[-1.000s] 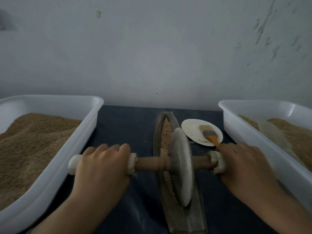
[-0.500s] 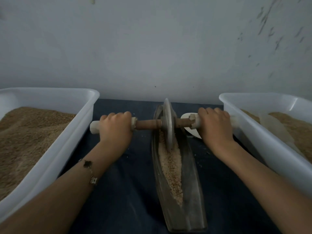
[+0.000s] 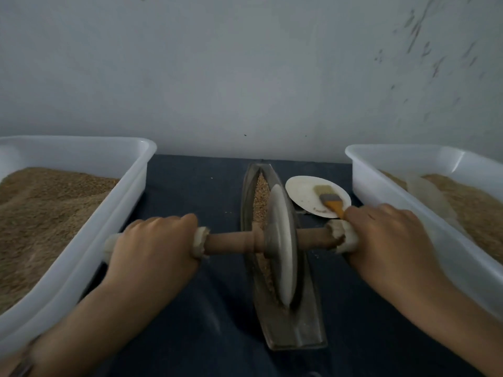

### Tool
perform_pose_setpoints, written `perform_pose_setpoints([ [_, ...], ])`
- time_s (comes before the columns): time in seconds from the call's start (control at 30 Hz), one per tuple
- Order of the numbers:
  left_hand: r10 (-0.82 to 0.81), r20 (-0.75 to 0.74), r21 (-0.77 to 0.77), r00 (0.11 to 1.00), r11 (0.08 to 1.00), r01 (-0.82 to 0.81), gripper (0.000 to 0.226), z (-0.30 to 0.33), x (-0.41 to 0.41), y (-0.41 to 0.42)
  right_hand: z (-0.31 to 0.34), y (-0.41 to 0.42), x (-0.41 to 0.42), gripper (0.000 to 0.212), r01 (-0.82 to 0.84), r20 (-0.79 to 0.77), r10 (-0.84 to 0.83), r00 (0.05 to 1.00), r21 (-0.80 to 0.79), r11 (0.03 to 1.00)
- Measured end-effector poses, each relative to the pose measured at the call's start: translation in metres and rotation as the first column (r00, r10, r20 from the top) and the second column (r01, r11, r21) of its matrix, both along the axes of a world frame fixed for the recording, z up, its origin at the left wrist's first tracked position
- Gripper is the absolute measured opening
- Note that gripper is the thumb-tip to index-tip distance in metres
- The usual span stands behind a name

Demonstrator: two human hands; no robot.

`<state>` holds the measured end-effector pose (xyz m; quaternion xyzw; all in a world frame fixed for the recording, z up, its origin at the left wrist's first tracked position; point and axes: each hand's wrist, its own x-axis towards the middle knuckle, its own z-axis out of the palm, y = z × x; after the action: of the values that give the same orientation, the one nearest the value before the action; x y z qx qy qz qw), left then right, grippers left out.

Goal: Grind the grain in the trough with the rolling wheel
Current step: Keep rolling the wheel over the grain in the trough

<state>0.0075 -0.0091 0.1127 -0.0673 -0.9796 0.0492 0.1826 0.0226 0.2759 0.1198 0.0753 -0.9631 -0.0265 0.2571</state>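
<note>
With the left hand (image 3: pixel 152 240) and right hand (image 3: pixel 386 235) each wrapped round an end of the axle (image 3: pixel 231 242), keep it level so the wheel (image 3: pixel 281 246), mid-trough (image 3: pixel 296 330), rolls squarely over the grain (image 3: pixel 260 197) without spilling onto the desk (image 3: pixel 190 191).

No readable text, label, brand or number on anything in view.
</note>
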Motion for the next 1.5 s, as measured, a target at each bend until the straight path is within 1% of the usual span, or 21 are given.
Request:
perform_pose_setpoints([
  [0.07, 0.008, 0.030, -0.015, 1.000, 1.000, -0.008, 0.025, 0.007, 0.010, -0.001, 0.005, -0.002, 0.011, 0.051, -0.035, -0.013, 0.035, 0.999, -0.006, 0.999],
  [0.1, 0.010, 0.037, -0.023, 0.999, 1.000, -0.009, 0.025, 0.010, 0.012, 0.000, 0.005, -0.002, 0.013, 0.055, -0.044, -0.005, 0.044, 0.999, -0.002, 0.999],
  [0.17, 0.014, 0.034, -0.033, 0.999, 0.999, -0.013, 0.024, 0.013, 0.009, 0.002, 0.001, -0.002, 0.010, 0.055, -0.050, 0.008, 0.050, 0.999, -0.002, 0.999],
  [0.23, 0.021, 0.015, -0.038, 1.000, 0.999, -0.021, 0.026, 0.011, -0.002, 0.004, -0.007, 0.001, -0.001, 0.048, -0.029, 0.025, 0.030, 0.999, -0.024, 0.999],
  [0.33, 0.025, -0.052, -0.036, 0.998, 0.999, -0.027, 0.037, 0.000, -0.032, 0.010, -0.020, 0.004, -0.032, 0.024, 0.034, 0.002, -0.034, 0.999, 0.000, 0.999],
  [0.4, 0.038, -0.081, 0.010, 0.996, 0.999, -0.037, 0.036, -0.008, -0.059, 0.012, -0.025, 0.002, -0.060, 0.021, 0.040, -0.050, -0.040, 0.998, 0.003, 0.999],
  [0.47, 0.091, -0.051, 0.063, 0.995, 0.994, -0.087, 0.025, -0.013, -0.087, 0.012, -0.022, -0.005, -0.088, 0.017, 0.041, -0.133, -0.042, 0.990, -0.008, 0.999],
  [0.57, 0.142, 0.049, 0.149, 0.989, 0.978, -0.148, 0.013, -0.017, -0.115, 0.010, -0.014, -0.016, -0.119, 0.014, 0.074, -0.263, -0.059, 0.963, 0.047, 0.996],
  [0.67, 0.143, 0.111, 0.189, 0.983, 0.968, -0.162, 0.013, -0.022, -0.122, 0.010, -0.011, -0.022, -0.126, 0.017, 0.090, -0.330, -0.063, 0.942, 0.068, 0.994],
  [0.73, 0.131, 0.069, 0.161, 0.989, 0.977, -0.140, 0.016, -0.024, -0.113, 0.008, -0.012, -0.022, -0.118, 0.020, 0.073, -0.325, -0.056, 0.944, 0.043, 0.996],
  [0.83, 0.080, -0.050, 0.080, 0.996, 0.994, -0.076, 0.020, -0.021, -0.085, 0.009, -0.018, -0.015, -0.090, 0.020, 0.028, -0.240, -0.034, 0.970, -0.028, 0.999],
  [0.93, -0.011, -0.088, 0.041, 0.996, 0.999, 0.014, 0.029, -0.012, -0.042, 0.007, -0.020, -0.004, -0.047, 0.026, -0.022, -0.168, 0.012, 0.986, -0.059, 0.998],
  [1.0, -0.133, -0.131, 0.030, 0.982, 0.990, 0.138, 0.035, -0.005, -0.009, 0.002, -0.016, 0.001, -0.019, 0.021, -0.053, -0.179, 0.044, 0.983, -0.048, 0.997],
  [1.03, -0.189, -0.152, 0.054, 0.970, 0.978, 0.200, 0.039, -0.002, 0.006, -0.001, -0.012, 0.003, -0.007, 0.019, -0.076, -0.195, 0.066, 0.979, -0.042, 0.996],
  [1.1, -0.232, -0.132, 0.078, 0.964, 0.967, 0.243, 0.048, 0.006, 0.027, -0.007, -0.004, 0.004, 0.011, 0.019, -0.108, -0.212, 0.102, 0.972, -0.017, 0.994],
  [1.17, -0.218, -0.068, 0.086, 0.974, 0.971, 0.223, 0.054, 0.008, 0.034, -0.011, -0.001, 0.004, 0.016, 0.023, -0.119, -0.202, 0.117, 0.972, 0.007, 0.993],
  [1.23, -0.196, -0.005, 0.078, 0.981, 0.977, 0.196, 0.051, 0.004, 0.029, -0.011, -0.003, 0.001, 0.013, 0.030, -0.112, -0.184, 0.112, 0.977, 0.008, 0.994],
  [1.27, -0.159, 0.003, 0.053, 0.987, 0.986, 0.159, 0.046, -0.001, 0.023, -0.010, -0.006, 0.000, 0.008, 0.032, -0.109, -0.183, 0.107, 0.977, 0.003, 0.994],
  [1.3, -0.115, -0.026, 0.032, 0.993, 0.993, 0.116, 0.040, -0.007, 0.013, -0.009, -0.009, 0.000, 0.001, 0.032, -0.101, -0.188, 0.100, 0.977, 0.000, 0.995],
  [1.37, -0.042, -0.042, 0.040, 0.998, 0.998, 0.044, 0.035, -0.012, -0.009, -0.005, -0.015, -0.001, -0.018, 0.029, -0.070, -0.204, 0.069, 0.977, 0.006, 0.998],
  [1.5, 0.057, -0.019, 0.154, 0.998, 0.987, -0.053, 0.026, -0.017, -0.061, 0.005, -0.017, -0.008, -0.070, 0.024, -0.021, -0.229, 0.022, 0.973, 0.005, 1.000],
])
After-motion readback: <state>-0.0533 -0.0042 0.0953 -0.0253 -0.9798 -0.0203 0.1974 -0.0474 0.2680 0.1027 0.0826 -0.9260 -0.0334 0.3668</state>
